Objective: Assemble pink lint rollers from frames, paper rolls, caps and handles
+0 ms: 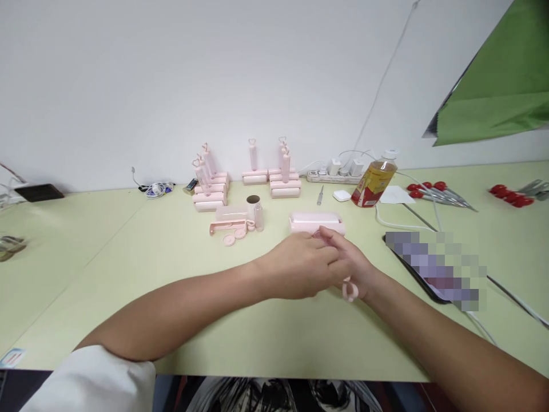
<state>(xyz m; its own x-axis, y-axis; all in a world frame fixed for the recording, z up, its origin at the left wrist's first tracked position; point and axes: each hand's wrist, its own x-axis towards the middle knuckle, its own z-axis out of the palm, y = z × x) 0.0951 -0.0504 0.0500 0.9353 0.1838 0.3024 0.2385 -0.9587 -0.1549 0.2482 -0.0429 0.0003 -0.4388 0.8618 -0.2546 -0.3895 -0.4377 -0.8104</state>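
Note:
My left hand [300, 266] is closed over a small pink handle, and its fingers overlap those of my right hand [358, 264], which is closed around the same piece from the right. Out of the grip pokes the pink handle's heart-shaped loop [350, 291]; most of the handle is hidden by my fingers. Just beyond my fingertips lies a pink roller case [316, 222] with a white roll in it. Farther left are loose parts: an open pink shell [227, 227], pink round caps [229, 240], a clear tube [258, 218] and a cardboard-cored roll [253, 201].
Several pink roller sets [209, 197] with upright handles stand along the wall. A leaning drink bottle [374, 182], a power strip [334, 176], a white square box [342, 195], a screwdriver [320, 195], red-handled tools [441, 194] and a phone [422, 269] with cables are on the table.

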